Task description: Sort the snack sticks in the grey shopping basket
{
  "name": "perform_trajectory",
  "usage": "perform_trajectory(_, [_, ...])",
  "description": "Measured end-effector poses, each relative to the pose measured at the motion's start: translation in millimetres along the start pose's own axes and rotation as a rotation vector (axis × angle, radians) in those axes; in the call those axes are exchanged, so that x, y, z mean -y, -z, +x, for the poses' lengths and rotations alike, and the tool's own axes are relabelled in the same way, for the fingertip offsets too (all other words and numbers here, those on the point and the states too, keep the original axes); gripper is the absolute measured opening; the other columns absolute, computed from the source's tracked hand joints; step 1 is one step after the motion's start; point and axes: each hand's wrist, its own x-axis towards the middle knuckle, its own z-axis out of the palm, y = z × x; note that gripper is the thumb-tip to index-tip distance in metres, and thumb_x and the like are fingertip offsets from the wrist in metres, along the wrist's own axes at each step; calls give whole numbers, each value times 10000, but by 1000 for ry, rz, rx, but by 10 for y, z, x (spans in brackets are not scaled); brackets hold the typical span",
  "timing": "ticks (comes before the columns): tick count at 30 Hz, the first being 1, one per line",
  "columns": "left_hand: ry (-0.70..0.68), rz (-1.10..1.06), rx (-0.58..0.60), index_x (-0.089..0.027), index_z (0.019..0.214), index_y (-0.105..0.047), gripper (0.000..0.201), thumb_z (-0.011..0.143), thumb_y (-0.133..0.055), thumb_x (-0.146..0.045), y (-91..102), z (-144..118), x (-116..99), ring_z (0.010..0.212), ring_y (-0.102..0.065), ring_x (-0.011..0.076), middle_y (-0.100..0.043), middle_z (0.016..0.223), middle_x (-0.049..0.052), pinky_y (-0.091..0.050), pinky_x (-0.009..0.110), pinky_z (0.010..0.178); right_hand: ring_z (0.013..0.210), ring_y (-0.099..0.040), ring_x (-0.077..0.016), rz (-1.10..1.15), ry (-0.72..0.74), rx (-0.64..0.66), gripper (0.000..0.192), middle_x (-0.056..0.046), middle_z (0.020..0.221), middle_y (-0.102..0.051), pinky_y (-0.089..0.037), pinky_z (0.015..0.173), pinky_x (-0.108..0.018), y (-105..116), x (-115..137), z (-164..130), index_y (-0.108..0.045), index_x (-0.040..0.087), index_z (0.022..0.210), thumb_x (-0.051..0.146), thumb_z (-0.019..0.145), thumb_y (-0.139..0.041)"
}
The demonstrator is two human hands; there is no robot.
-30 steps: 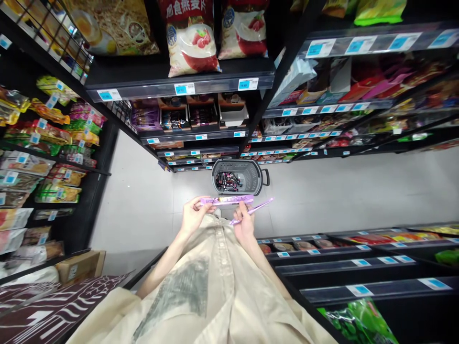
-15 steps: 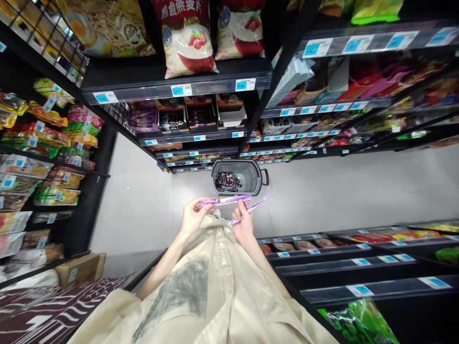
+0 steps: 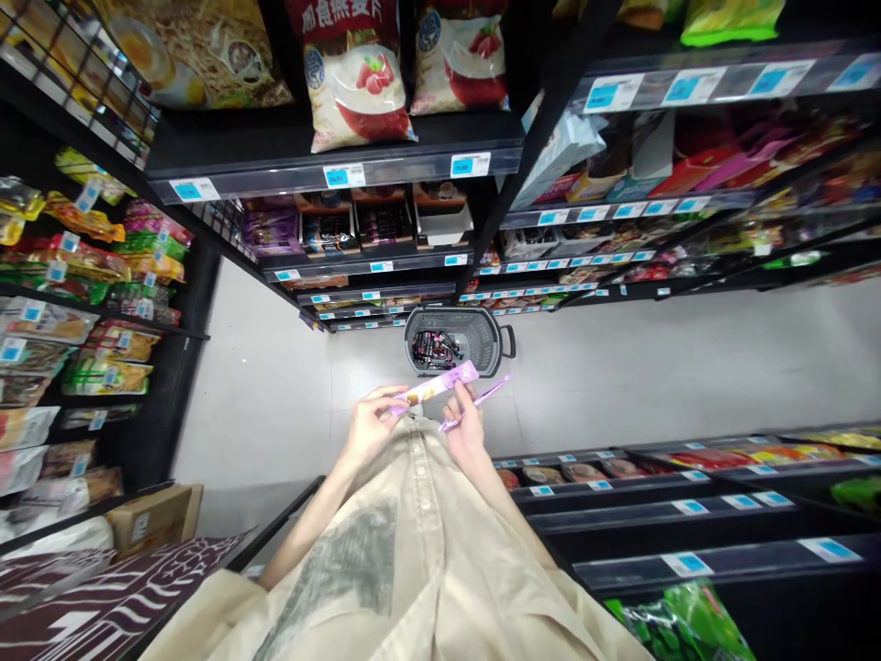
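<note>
Purple snack packet (image 3: 440, 384), long and flat, held in front of the person's chest, tilted with its right end raised. Left hand (image 3: 372, 427): grip closed on the packet's lower left end, thumb and fingertips pinching it. Right hand (image 3: 466, 427): grip closed on a second, thinner purple packet (image 3: 476, 404), which slants up to the right, just beside and below the first; whether the right fingers also touch the first packet cannot be told.

Grey basket (image 3: 482, 341): stands on the pale floor (image 3: 653, 367) just beyond the hands, its handle on the right side, dark packets (image 3: 435, 347) lying in its left half. Black shelves (image 3: 330, 170) rise behind the basket; the upper board carries large bags printed with strawberries (image 3: 358, 78), and the boards below hold small boxed goods, with blue-and-white price labels (image 3: 344, 174) along each edge. Left rack (image 3: 83, 275): rows of coloured pouches. Lower right: further dark shelves (image 3: 688, 514) with a green bag (image 3: 674, 624) at the bottom. Cream shirt (image 3: 413, 551) fills the lower centre.
</note>
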Motion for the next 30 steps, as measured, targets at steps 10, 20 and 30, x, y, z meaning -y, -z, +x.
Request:
perform_trajectory(10, [-77, 353, -92, -221, 1006, -734, 166, 842, -725, -200, 181, -64, 260, 1106, -654, 255, -696, 1179, 101, -503, 405, 1020, 398, -306, -13, -114, -207, 48, 462, 128, 571, -449, -281, 335, -156, -313, -382, 225, -652, 192, 835, 269, 538, -998])
perform_trajectory(20, [-180, 511, -51, -193, 989, -649, 199, 949, -477, -100, 1191, 1022, 723, 995, -644, 193, -679, 1052, 91, -513, 318, 919, 420, -321, 15, -174, -266, 29, 514, 33, 771, -713, -308, 344, -106, -860, -677, 526, -733, 195, 878, 262, 453, -1015])
perform_trajectory(30, [-15, 1046, -300, -66, 1132, -646, 273, 916, -480, -73, 3609, 3930, 260, 1081, -630, 284, -675, 1119, 198, -485, 418, 986, 488, -411, -56, 14, -98, -321, 354, -43, 827, -744, -384, 349, -151, -1144, -848, 839, -755, 198, 828, 240, 518, -920])
